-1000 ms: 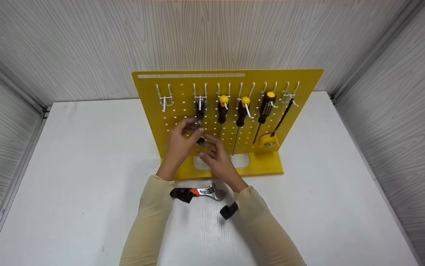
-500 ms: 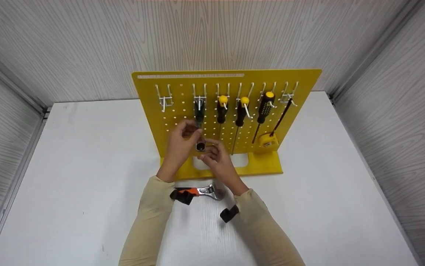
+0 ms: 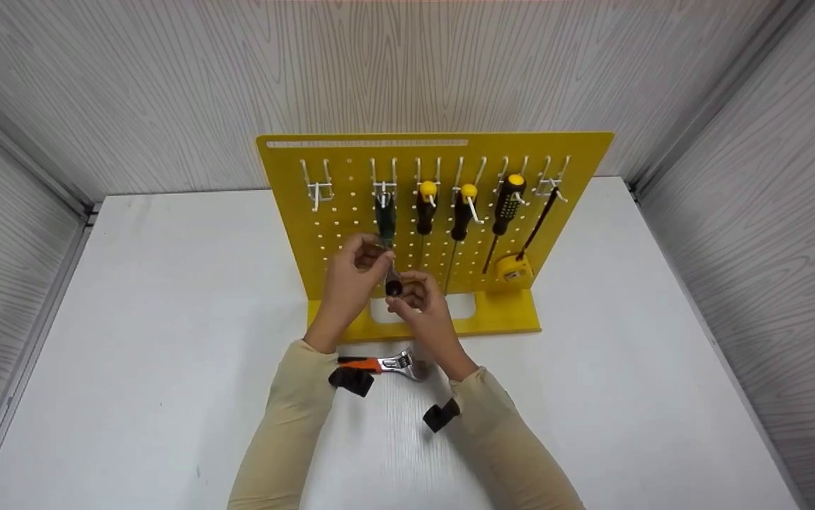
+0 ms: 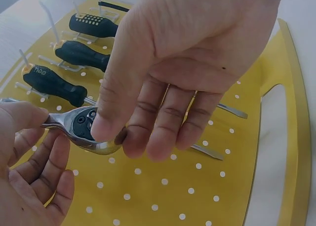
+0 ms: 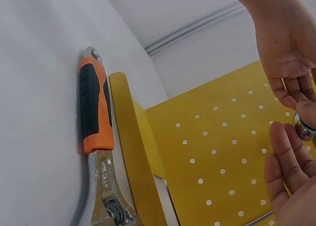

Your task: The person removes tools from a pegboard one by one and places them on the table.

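A ratchet wrench (image 3: 386, 218) with a dark handle hangs head down from a hook on the yellow pegboard (image 3: 350, 145). My left hand (image 3: 347, 280) pinches its metal neck between thumb and fingers. Lower down, my right hand (image 3: 427, 309) holds the ratchet head, its thumb on the round mechanism in the left wrist view. That metal head (image 4: 74, 125) tilts out from the board. An adjustable wrench (image 5: 97, 107) with an orange and black handle lies on the table in front of the board's base.
Two screwdrivers with yellow ends (image 3: 425, 212) (image 3: 462, 216) hang right of the ratchet, then a dotted-handle screwdriver (image 3: 510, 202). A yellow tape measure (image 3: 515, 269) hangs by a dark strap at far right. The leftmost hook (image 3: 317, 193) bears nothing. White table (image 3: 166, 319) surrounds the base.
The ratchet's head has swung outward and slightly right, toward me. Both hands have shifted a little with it. The adjustable wrench stays in place.
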`<state>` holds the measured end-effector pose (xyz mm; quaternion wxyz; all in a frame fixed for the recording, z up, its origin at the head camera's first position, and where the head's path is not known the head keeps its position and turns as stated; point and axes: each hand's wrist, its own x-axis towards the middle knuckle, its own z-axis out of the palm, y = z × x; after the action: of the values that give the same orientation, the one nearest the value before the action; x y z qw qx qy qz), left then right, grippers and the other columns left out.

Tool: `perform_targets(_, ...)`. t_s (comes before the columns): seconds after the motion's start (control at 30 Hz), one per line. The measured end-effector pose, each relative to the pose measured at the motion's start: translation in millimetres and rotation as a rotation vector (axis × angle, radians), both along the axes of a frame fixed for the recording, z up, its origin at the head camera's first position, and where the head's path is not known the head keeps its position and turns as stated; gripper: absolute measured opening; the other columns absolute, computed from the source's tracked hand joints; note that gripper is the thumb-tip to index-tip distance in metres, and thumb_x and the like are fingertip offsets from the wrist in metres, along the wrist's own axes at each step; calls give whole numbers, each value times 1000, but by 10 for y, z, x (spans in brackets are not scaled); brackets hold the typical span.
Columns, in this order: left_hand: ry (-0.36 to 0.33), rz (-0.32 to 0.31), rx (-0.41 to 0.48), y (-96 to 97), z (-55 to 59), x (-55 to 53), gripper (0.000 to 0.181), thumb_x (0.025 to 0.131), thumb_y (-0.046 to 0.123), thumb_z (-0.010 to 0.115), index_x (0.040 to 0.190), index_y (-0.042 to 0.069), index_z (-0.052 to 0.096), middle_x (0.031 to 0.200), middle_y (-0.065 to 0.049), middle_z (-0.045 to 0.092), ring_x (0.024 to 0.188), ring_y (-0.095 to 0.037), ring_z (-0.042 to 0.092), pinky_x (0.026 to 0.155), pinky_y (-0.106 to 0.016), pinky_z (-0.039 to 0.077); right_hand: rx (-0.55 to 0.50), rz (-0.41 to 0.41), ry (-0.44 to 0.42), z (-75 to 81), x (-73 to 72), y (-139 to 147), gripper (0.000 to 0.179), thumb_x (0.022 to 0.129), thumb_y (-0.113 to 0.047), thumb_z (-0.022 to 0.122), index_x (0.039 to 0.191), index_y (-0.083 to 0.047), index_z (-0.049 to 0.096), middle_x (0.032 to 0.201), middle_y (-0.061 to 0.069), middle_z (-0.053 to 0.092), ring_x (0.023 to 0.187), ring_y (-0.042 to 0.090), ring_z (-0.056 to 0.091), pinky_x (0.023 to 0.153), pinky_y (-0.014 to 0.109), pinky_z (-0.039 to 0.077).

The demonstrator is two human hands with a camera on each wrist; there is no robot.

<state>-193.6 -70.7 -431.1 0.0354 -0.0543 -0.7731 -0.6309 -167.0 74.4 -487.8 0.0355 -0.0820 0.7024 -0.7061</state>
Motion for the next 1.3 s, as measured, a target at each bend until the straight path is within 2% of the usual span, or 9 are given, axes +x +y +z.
perform_targets(0.1, -2, -5, 2, 4, 7, 1, 25, 92, 20, 65, 111, 4, 60, 102, -11, 67, 90, -20, 62, 83, -31, 53, 14, -21, 14, 4, 10, 1, 39, 91, -5, 63, 125, -1, 45, 103, 15, 63, 82, 11, 62, 80, 28, 55)
perform_targets(0.27, 11, -6, 19, 5, 13, 7, 23, 92, 19, 65, 110, 4, 60, 101, -11, 67, 89, -20, 62, 82, -31, 53, 13, -30, 53, 7, 25, -7, 37, 91, -3, 62, 124, 1, 46, 103, 19, 63, 82, 12, 61, 83, 38, 55)
perform_targets(0.47, 21, -8, 17, 1, 15, 39, 23, 92, 18, 65, 110, 4, 61, 102, -11, 67, 89, -20, 62, 83, -30, 53, 29, -43, 70, -8, 48, -15, 35, 92, -2, 61, 123, 0, 46, 103, 21, 64, 81, 12, 61, 78, 25, 54)
perform_targets(0.7, 52, -3, 28, -6, 22, 81, 22, 91, 17, 66, 108, 3, 61, 101, -12, 67, 87, -18, 63, 82, -27, 52, 20, -43, 85, -19, 69, -18, 34, 92, -1, 61, 123, 1, 47, 101, 21, 64, 79, 11, 61, 81, 37, 56)
perform_targets(0.9, 103, -2, 33, -9, 21, 119, 20, 91, 16, 66, 106, 3, 61, 98, -11, 67, 83, -16, 62, 78, -25, 50, -1, -45, 90, -16, 105, -19, 34, 91, 0, 60, 123, 1, 47, 101, 20, 64, 78, 11, 61, 77, 29, 55)
perform_targets(1.13, 77, -11, 59, -14, 23, 170, 22, 91, 16, 66, 108, 4, 61, 99, -10, 67, 84, -16, 61, 79, -27, 50, 16, -56, 121, -20, 156, -23, 34, 91, -1, 60, 123, 0, 48, 100, 21, 64, 77, 14, 61, 79, 44, 55)
perform_targets(1.3, 71, 2, 74, -8, 57, 187, 23, 90, 15, 67, 108, 3, 61, 100, -12, 68, 84, -15, 61, 77, -24, 50, 10, -55, 129, 6, 168, -23, 34, 91, 0, 60, 123, 2, 48, 100, 20, 64, 79, 18, 62, 78, 40, 56)
